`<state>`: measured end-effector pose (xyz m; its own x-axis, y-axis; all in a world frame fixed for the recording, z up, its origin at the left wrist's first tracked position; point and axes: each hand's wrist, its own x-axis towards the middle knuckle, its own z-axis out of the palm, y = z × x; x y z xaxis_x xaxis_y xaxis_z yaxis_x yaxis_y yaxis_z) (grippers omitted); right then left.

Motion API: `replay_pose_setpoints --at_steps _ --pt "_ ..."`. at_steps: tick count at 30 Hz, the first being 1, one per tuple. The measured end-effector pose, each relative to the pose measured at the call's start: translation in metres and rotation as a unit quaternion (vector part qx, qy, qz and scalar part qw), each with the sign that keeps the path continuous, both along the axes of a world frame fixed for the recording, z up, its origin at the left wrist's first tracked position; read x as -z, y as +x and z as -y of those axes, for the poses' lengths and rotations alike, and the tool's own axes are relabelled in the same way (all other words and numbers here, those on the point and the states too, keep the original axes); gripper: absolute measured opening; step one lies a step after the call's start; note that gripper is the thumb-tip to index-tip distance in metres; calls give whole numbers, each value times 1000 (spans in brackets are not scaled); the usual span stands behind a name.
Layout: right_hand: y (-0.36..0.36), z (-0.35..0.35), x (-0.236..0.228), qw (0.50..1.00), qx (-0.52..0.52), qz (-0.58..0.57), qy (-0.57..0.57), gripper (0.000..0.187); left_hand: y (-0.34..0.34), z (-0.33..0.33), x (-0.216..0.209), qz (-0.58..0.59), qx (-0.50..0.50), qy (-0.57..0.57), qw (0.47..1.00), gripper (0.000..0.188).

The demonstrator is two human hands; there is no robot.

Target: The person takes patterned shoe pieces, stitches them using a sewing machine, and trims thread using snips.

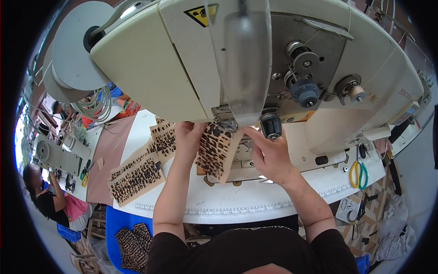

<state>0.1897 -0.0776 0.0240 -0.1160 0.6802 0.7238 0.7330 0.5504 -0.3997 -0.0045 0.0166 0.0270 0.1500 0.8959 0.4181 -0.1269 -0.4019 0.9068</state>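
Note:
A leopard-print fabric piece (pixel 212 150) with a plain beige border hangs under the sewing machine head (pixel 226 121). My left hand (pixel 189 137) is closed on its upper left edge, fingertips pinched close to the presser foot. On the other side, my right hand (pixel 271 153) has its index finger reaching to the beige border, the other fingers curled; the fingertip grip is partly hidden. Below that palm, a small shiny metal blade (pixel 265 179) shows on the table. More leopard-print pieces (pixel 137 180) lie overlapping to the left of my left forearm.
A printed ruler strip (pixel 237 210) runs along the front of the white table (pixel 205 218). Yellow-and-green-handled scissors (pixel 358 175) lie at the right. A blue bin (pixel 114 228) holds leopard-print cloth (pixel 133 246) at lower left. Another person (pixel 52 201) sits at the far left.

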Motion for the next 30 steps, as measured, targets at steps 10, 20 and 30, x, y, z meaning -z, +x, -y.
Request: replay_pose_setpoints --at_steps 10,20,30 --pt "-1 -9 -1 997 41 61 12 45 -14 5 15 57 -28 49 997 20" --pt "8 -10 0 998 0 54 35 42 2 6 -73 -466 -81 123 872 15" --pt "10 13 -19 990 44 -98 91 20 6 44 -23 -1 177 -148 973 20"
